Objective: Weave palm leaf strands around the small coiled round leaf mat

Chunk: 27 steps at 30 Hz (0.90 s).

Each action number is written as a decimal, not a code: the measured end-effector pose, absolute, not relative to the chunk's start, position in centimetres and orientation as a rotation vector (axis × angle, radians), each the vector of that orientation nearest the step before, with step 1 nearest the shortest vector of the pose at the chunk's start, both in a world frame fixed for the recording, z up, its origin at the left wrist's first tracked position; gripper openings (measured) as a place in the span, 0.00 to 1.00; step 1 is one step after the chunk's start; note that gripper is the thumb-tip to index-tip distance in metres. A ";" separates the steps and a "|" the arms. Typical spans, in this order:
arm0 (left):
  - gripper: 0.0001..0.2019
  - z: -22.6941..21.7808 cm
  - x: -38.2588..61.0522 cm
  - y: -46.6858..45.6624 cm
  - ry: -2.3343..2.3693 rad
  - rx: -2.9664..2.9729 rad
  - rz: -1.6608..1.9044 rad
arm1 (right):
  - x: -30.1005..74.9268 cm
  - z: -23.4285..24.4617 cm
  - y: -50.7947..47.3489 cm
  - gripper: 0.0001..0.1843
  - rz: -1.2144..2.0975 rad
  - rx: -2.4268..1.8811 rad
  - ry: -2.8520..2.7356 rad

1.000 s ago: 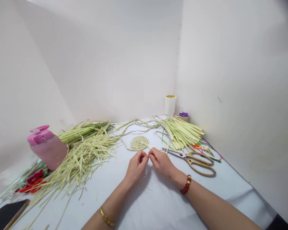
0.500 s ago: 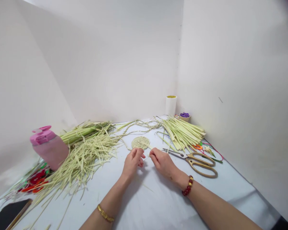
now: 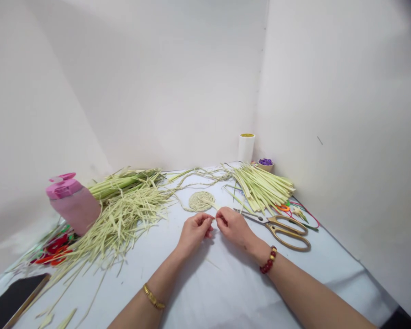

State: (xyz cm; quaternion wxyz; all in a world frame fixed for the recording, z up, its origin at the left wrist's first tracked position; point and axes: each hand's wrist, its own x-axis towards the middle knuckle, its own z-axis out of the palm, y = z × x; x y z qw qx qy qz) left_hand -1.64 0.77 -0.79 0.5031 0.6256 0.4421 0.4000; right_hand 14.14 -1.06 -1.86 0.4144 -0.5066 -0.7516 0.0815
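My left hand (image 3: 194, 233) and my right hand (image 3: 233, 227) meet at the middle of the pale table cover (image 3: 253, 283). Their fingertips pinch a thin leaf strip (image 3: 213, 219), which is barely visible. Just beyond them lies a flat coiled disc of braided palm leaf (image 3: 201, 201), with a pale strip tail (image 3: 213, 204) pointing towards my right hand. Gold-handled scissors (image 3: 281, 231) lie to the right of my right hand, not touching it. A braided leaf cord (image 3: 198, 176) trails behind the disc.
A heap of shredded leaf strips (image 3: 119, 219) and a pink bottle (image 3: 73, 205) lie left. A bundle of cut strips (image 3: 260, 187) stands beyond the scissors. Further back are a white roll (image 3: 246, 147) and a purple-filled bowl (image 3: 265, 165). White walls bound the back and right.
My left hand has closed its fingers and moved back towards my right hand, so the fingertips meet again. The whole view has shifted slightly, with the table objects tilting in the frame.
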 end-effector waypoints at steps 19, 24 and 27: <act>0.15 0.9 -2.0 0.2 1.131 1.813 0.920 | 14.5 -1.3 -1.2 0.09 0.105 -1.247 -1.856; 0.11 0.7 -1.9 0.3 1.152 1.791 0.963 | 14.4 -1.3 -1.4 0.09 0.121 -1.190 -1.930; 0.12 0.4 -1.7 0.4 1.113 1.680 0.982 | 14.3 -1.2 -1.5 0.14 0.106 -1.171 -1.824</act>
